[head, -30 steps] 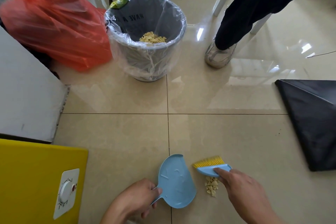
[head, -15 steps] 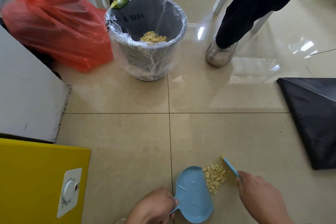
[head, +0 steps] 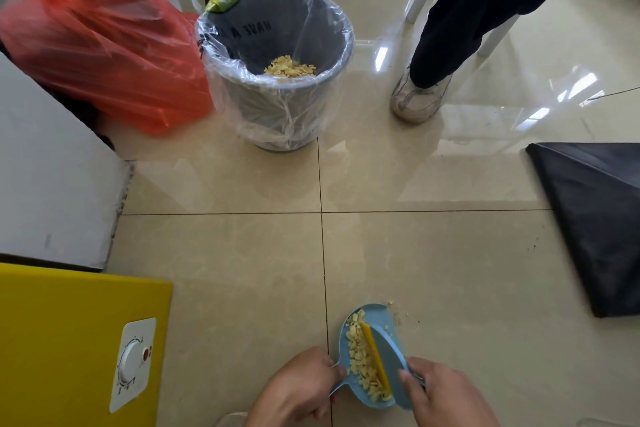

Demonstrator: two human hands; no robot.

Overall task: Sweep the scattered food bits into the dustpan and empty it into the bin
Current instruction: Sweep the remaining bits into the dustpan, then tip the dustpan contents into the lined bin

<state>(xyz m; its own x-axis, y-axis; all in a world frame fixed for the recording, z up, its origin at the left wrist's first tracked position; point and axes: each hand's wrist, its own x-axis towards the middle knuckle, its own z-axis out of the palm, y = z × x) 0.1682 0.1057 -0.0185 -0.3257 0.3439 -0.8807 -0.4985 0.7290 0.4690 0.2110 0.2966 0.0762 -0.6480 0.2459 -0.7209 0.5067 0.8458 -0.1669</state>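
Dark letters reading "HAVE A" stand reversed on the inner far wall of the grey round plastic bin [head: 298, 28], at twelve o'clock; any further letters cannot be read.

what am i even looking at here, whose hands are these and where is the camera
No machine here: these are a person's two bare hands, filmed by one wide camera worn on their head, looking down at a tiled floor. The left hand grips the handle of a small blue dustpan. The right hand holds a little blue brush with yellow bristles, lying across the pan. Yellowish food bits sit in the pan; a few crumbs lie on the floor by its far edge. Ahead stands a grey bin lined with clear plastic, with similar bits inside. A red bag lies beside it.
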